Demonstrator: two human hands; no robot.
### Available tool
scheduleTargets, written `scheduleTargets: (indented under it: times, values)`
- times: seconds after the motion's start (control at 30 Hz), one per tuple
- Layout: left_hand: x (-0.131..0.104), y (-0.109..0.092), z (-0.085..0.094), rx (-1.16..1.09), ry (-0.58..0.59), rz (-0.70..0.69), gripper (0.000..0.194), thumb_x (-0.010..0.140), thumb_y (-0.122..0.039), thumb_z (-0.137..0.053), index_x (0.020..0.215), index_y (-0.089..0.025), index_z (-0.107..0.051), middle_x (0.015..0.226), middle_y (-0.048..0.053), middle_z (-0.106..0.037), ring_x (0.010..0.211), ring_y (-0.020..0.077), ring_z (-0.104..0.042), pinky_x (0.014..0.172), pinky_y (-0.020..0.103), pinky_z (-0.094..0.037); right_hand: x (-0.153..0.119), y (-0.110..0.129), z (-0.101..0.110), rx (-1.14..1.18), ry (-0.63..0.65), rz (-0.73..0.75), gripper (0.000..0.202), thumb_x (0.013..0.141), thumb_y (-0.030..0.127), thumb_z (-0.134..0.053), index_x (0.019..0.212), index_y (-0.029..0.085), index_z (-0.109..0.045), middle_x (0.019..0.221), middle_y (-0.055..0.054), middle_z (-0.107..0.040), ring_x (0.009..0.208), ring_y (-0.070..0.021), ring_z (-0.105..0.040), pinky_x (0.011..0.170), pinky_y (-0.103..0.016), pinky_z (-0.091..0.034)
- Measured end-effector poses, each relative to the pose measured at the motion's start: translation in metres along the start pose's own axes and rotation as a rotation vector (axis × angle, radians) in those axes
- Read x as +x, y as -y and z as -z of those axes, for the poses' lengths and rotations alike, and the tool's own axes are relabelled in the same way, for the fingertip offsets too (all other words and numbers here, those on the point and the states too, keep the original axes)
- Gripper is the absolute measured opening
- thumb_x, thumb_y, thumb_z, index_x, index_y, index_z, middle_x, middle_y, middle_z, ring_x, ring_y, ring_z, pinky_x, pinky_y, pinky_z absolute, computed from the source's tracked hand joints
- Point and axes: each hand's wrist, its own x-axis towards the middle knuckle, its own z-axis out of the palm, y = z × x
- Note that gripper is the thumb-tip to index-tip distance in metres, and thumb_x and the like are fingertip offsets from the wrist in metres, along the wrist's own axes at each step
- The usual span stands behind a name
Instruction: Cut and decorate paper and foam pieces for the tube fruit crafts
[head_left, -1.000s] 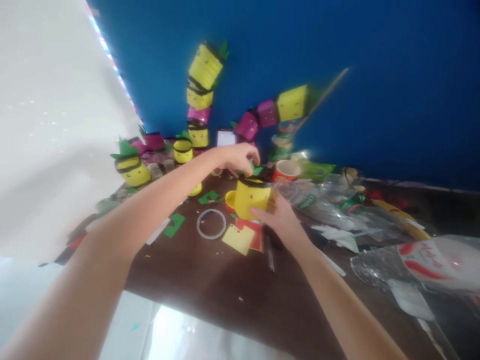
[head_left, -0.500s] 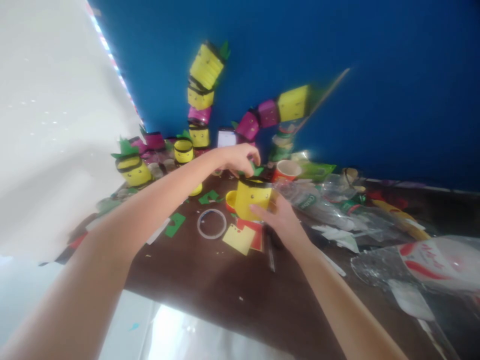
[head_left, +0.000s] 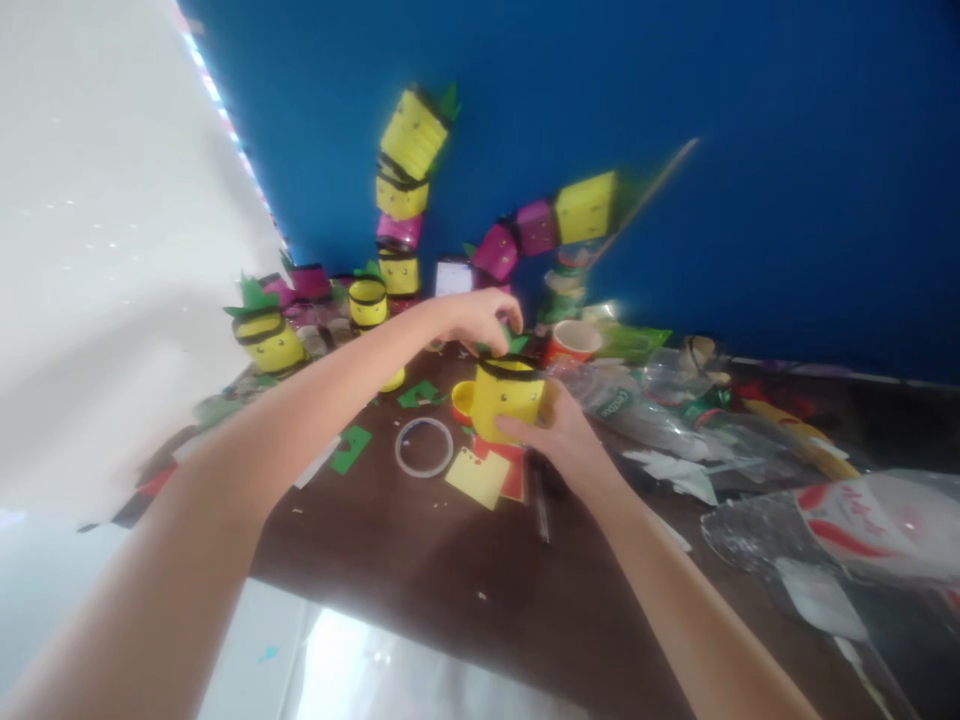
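Observation:
A yellow cup [head_left: 511, 408] with a black band round its rim and small face marks is upright in my right hand [head_left: 564, 436], thumb across its front and fingers round its right side. Over the cup's back rim, my left hand [head_left: 486, 318] bends its fingers down onto a green leaf-shaped piece [head_left: 514, 343]. Some of its fingertips are hidden behind the hand. Left of the held cup sits a smaller yellow and red cup [head_left: 463, 400]. Just below lie a pale yellow sheet [head_left: 478, 477] and a red sheet [head_left: 514, 473].
A clear tape ring [head_left: 424, 448] and green scraps [head_left: 350, 449] lie on the dark table [head_left: 360, 540]. Decorated yellow and purple cups stand stacked at the back. Plastic bottles [head_left: 885, 525] and a red cup [head_left: 574, 342] are on the right. Behind rises a blue wall.
The yellow cup has turned a little in my right hand, its face marks shifting slightly left, and my right thumb has moved slightly left. My left hand has barely moved.

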Motion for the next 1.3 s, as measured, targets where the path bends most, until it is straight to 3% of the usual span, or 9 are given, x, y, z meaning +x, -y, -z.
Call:
scheduleTargets:
  times: [0.27, 0.43, 0.57, 0.63, 0.73, 0.93, 1.13, 1.3]
  values:
    - [-0.004, -0.003, -0.001, 0.022, -0.031, 0.012, 0.046, 0.057, -0.015, -0.066, 0.101, -0.02, -0.054, 0.078, 0.002, -0.051, 0.07, 0.0154, -0.054, 0.052, 0.022, -0.043, -0.001, 0.006, 0.002, -0.04, 0.11, 0.068, 0.046, 0.057, 0.032, -0.076, 0.095, 0.023, -0.053, 0.096, -0.005, -0.068, 0.09, -0.028, -0.064, 0.078, -0.044, -0.053]
    - [-0.004, -0.004, -0.001, 0.034, -0.024, 0.0, 0.047, 0.058, -0.016, -0.066, 0.103, -0.02, -0.053, 0.078, 0.002, -0.05, 0.069, 0.0148, -0.054, 0.052, 0.021, -0.043, -0.001, 0.004, -0.001, -0.031, 0.024, 0.062, 0.046, 0.058, 0.032, -0.076, 0.096, 0.022, -0.051, 0.1, -0.006, -0.067, 0.093, -0.0274, -0.063, 0.081, -0.044, -0.052]
    - [-0.006, 0.001, 0.004, 0.052, -0.045, -0.033, 0.046, 0.059, -0.016, -0.065, 0.104, -0.021, -0.053, 0.075, 0.0, -0.049, 0.068, 0.0142, -0.053, 0.055, 0.022, -0.041, 0.004, -0.01, 0.005, -0.047, 0.026, 0.057, 0.044, 0.064, 0.036, -0.072, 0.101, 0.023, -0.053, 0.109, -0.006, -0.063, 0.103, -0.0275, -0.058, 0.088, -0.045, -0.048]
    - [-0.009, 0.007, 0.009, 0.061, -0.099, -0.05, 0.043, 0.059, -0.015, -0.064, 0.101, -0.02, -0.055, 0.071, -0.001, -0.047, 0.065, 0.0132, -0.051, 0.054, 0.022, -0.039, 0.007, -0.024, 0.013, -0.066, -0.089, 0.113, 0.047, 0.067, 0.039, -0.069, 0.107, 0.024, -0.05, 0.121, -0.007, -0.055, 0.114, -0.0266, -0.05, 0.095, -0.046, -0.042]
    - [-0.014, 0.02, 0.021, 0.084, -0.216, -0.079, 0.038, 0.057, -0.01, -0.064, 0.094, -0.019, -0.058, 0.064, -0.003, -0.043, 0.057, 0.011, -0.047, 0.052, 0.022, -0.035, 0.007, -0.044, 0.026, -0.117, -0.182, 0.171, 0.044, 0.071, 0.043, -0.064, 0.109, 0.025, -0.05, 0.122, -0.007, -0.052, 0.118, -0.0262, -0.045, 0.101, -0.049, -0.033]
    - [-0.017, 0.054, 0.038, 0.145, -0.35, -0.021, 0.037, 0.057, -0.006, -0.061, 0.092, -0.018, -0.059, 0.057, -0.005, -0.041, 0.048, 0.0084, -0.04, 0.05, 0.022, -0.029, -0.015, -0.064, 0.031, -0.03, -0.195, 0.255, 0.039, 0.076, 0.038, -0.06, 0.112, 0.027, -0.047, 0.122, -0.008, -0.049, 0.115, -0.0249, -0.047, 0.094, -0.047, -0.042]
    - [-0.01, 0.07, 0.035, 0.218, -0.402, 0.029, 0.035, 0.057, -0.004, -0.061, 0.089, -0.016, -0.058, 0.054, -0.006, -0.037, 0.047, 0.0089, -0.038, 0.052, 0.023, -0.03, -0.034, -0.07, 0.023, 0.013, -0.203, 0.317, 0.034, 0.08, 0.034, -0.055, 0.111, 0.025, -0.049, 0.119, -0.009, -0.049, 0.105, -0.0226, -0.051, 0.086, -0.043, -0.048]
    - [0.003, 0.079, 0.026, 0.248, -0.427, 0.037, 0.034, 0.056, -0.004, -0.061, 0.087, -0.016, -0.058, 0.056, -0.005, -0.037, 0.05, 0.0107, -0.041, 0.054, 0.023, -0.032, -0.034, -0.074, 0.024, 0.32, -0.217, 0.272, 0.023, 0.077, 0.034, -0.053, 0.098, 0.026, -0.055, 0.105, -0.005, -0.052, 0.095, -0.0205, -0.054, 0.082, -0.044, -0.05]
